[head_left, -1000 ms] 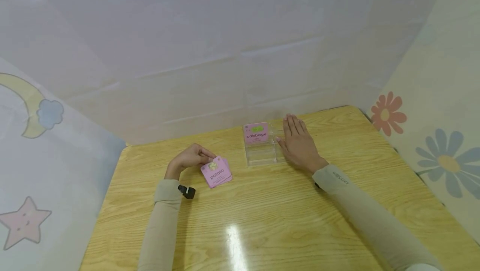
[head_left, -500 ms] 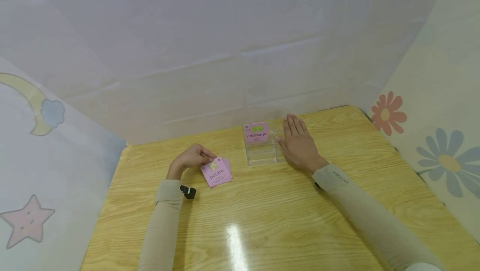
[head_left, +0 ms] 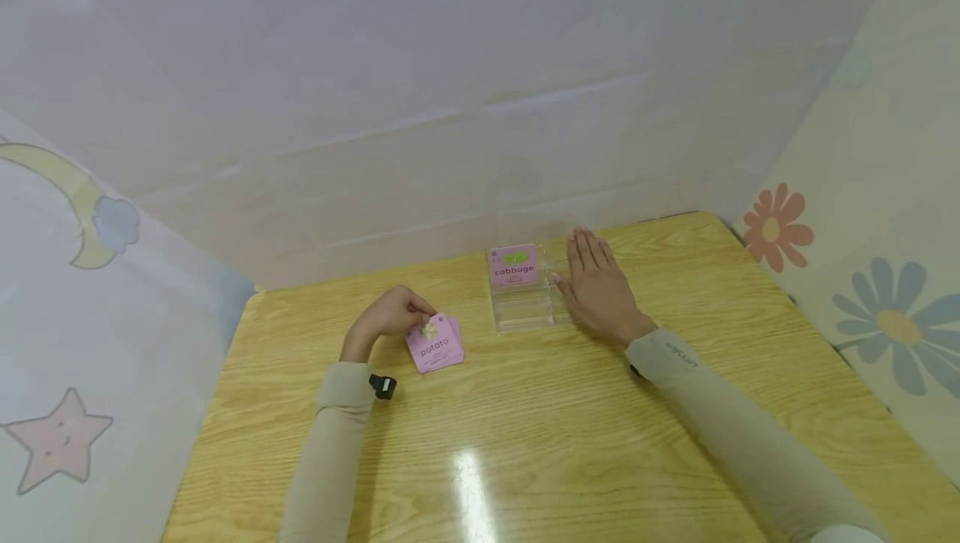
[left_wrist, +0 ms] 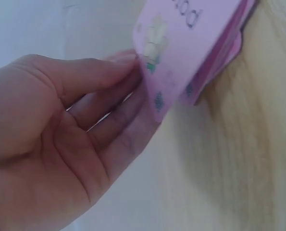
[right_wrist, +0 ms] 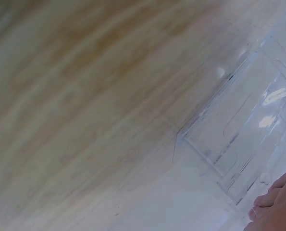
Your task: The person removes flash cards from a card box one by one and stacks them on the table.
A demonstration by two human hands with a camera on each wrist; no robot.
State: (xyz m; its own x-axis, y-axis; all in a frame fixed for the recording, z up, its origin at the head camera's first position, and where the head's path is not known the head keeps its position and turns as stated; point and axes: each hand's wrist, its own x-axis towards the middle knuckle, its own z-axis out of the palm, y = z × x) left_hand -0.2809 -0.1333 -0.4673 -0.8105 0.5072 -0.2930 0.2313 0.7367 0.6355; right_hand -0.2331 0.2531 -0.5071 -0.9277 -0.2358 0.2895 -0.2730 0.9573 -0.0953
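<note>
My left hand (head_left: 388,315) pinches the top edge of a pink potato card (head_left: 433,349) between thumb and fingers. In the left wrist view that potato card (left_wrist: 176,53) tilts up, partly apart from other pink cards (left_wrist: 231,45) beneath it, which lie by the wood surface. Right of it stands a clear stepped card holder (head_left: 522,318). A pink cabbage card (head_left: 514,269) sits in the holder's back tier. My right hand (head_left: 600,294) lies flat with straight fingers along the holder's right side, thumb at its edge. Only some fingertips (right_wrist: 277,192) show in the right wrist view, beside the clear holder (right_wrist: 219,144).
The wooden table (head_left: 570,426) meets a pale cloth wall (head_left: 420,168) just behind the holder. Side panels carry a moon, a star (head_left: 60,440) and flowers (head_left: 778,228). A bright light reflection (head_left: 472,493) lies on the tabletop near the front.
My left hand and the potato card have shifted slightly to the right, and the card sits a little more squarely over those behind it. The right hand and holder have stayed put.
</note>
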